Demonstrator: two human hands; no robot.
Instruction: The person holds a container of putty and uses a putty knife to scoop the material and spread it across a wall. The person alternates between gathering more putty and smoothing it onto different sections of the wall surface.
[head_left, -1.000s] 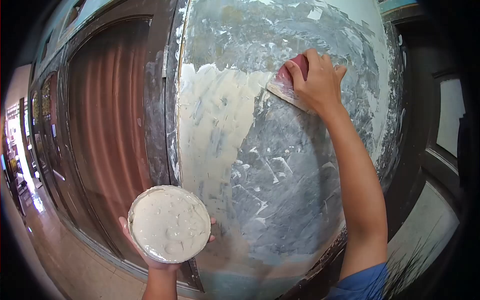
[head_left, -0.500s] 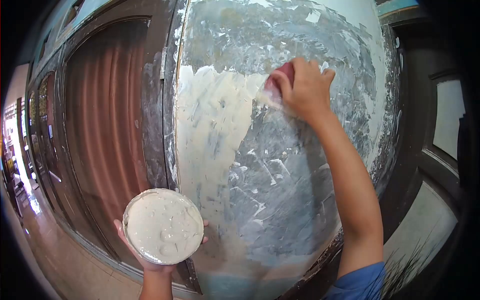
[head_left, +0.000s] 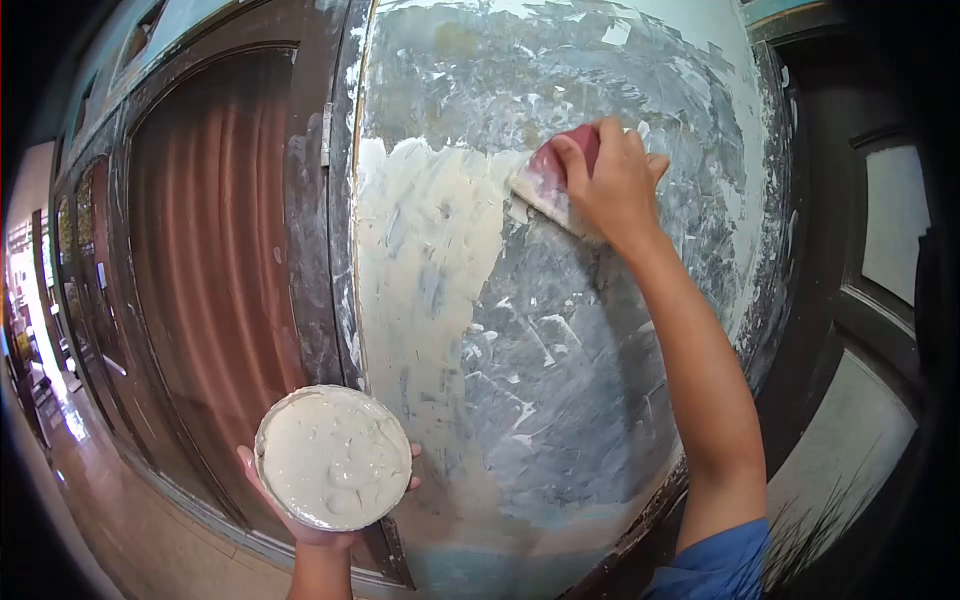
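My right hand (head_left: 618,190) grips a reddish putty spreader (head_left: 550,172) whose pale, smeared edge lies against the wall panel (head_left: 570,400). Cream putty (head_left: 425,220) covers a strip down the panel's left side, ending just left of the spreader. Around and below it the surface is patchy grey with white flecks. Low on the left, my left hand (head_left: 318,532) holds a round tub (head_left: 262,470) from beneath, fingers wrapped up both sides. Thick cream putty (head_left: 335,455) fills the tub nearly to its rim.
A dark-framed glass door (head_left: 215,230) with a reddish-brown curtain behind it stands left of the panel. On the right is a dark wooden door (head_left: 835,290) with pale insets. Tiled floor (head_left: 150,520) runs along the lower left toward a bright opening.
The spreader has turned so that more of its face and edge show, my right hand staying at nearly the same spot. The tub has shifted slightly right and down in view.
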